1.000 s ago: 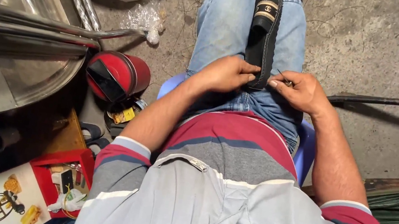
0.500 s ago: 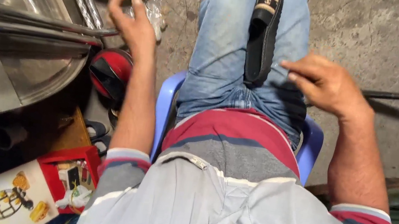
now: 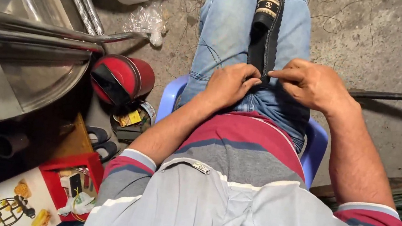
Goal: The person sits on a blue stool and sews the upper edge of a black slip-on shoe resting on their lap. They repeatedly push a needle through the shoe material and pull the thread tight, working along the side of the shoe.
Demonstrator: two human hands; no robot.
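1. Looking down, the far end of the black sandal (image 3: pixel 267 27) is cut off by the top edge, and its near end is covered by fingers, so what exactly gets pinched there can't be made out.
2. The sandal is laid along the lap between the jeans-clad thighs, long axis running straight away from the body, strap end pointed toward the knees.
3. The left hand (image 3: pixel 230 84) is curled closed against the sandal's near end; the right hand (image 3: pixel 311 84) is pinched shut on that same end, thumb and forefinger together.
4. Compared with half a second back, the left hand has been brought down from the clear plastic bag (image 3: pixel 146 18), and both hands are joined at the sandal again.
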